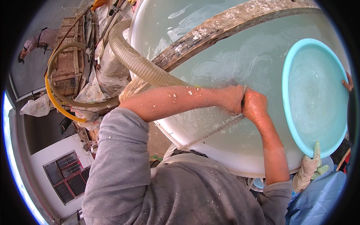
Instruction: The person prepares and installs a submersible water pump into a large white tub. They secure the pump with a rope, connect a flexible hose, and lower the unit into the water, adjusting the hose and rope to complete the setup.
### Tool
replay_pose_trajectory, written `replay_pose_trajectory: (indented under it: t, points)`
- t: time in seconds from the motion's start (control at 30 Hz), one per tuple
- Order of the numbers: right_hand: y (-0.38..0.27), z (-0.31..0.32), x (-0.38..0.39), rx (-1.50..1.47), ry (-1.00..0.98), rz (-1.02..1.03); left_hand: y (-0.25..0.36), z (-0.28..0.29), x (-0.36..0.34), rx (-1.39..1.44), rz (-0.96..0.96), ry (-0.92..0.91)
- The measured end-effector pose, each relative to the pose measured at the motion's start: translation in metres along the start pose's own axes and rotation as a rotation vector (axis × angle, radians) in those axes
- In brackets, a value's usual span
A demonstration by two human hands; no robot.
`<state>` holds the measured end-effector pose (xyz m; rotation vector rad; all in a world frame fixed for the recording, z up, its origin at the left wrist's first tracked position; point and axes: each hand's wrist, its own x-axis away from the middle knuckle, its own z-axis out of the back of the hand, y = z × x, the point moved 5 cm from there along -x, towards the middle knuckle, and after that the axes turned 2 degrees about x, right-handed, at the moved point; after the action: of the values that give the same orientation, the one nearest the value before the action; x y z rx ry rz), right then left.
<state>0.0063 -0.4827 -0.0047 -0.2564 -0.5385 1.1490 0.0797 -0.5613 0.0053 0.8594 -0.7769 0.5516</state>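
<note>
Both my fists are closed side by side on a wet, twisted rope (pixel 214 131), above the cloudy water (pixel 210 120) of a large white tub (pixel 215 160). My left hand (pixel 233 98) reaches across from the left, knuckles up. Right beside it is my right hand (pixel 255 104), its forearm coming up from the lower edge. From my fists the rope slants down toward the tub's near rim. A dark bit of it shows between the hands; what hangs below them is hidden. White flecks stick to my left forearm.
A worn wooden plank (pixel 232 23) spans the tub, and a thick ribbed hose (pixel 137 62) runs into it. At right, another person's gloved hand (pixel 305 170) and bare hand (pixel 348 81) hold a turquoise basin (pixel 286 86). Stacked boards (pixel 67 65) and plastic sacks (pixel 112 65) lie left.
</note>
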Motion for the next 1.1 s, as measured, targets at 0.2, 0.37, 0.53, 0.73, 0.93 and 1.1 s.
replay_pose_trajectory:
  t: [0.2, 0.37, 0.53, 0.73, 0.93, 1.1]
  points:
    - [0.005, -0.023, -0.011, 0.028, -0.273, -0.010, -0.014, -0.012, -0.008, 0.137, -0.146, -0.124]
    - [0.029, -0.063, -0.007, 0.070, -0.217, 0.025, -0.020, 0.014, 0.052, 0.132, -0.269, 0.328]
    - [0.058, -0.118, -0.011, 0.190, -0.305, -0.176, -0.066, 0.095, 0.192, 0.272, -0.360, 1.084]
    - [0.079, -0.142, 0.006, 0.374, -0.371, 0.066, -0.227, 0.197, 0.254, 0.745, 0.099, 1.746]
    - [0.077, -0.130, 0.020, 0.165, -0.318, -0.067, -0.289, 0.205, 0.209, 1.552, -0.021, 1.285]
    - [0.070, -0.114, 0.015, 0.271, -0.518, -0.089, -0.256, 0.186, 0.205, 1.697, -0.020, 1.263]
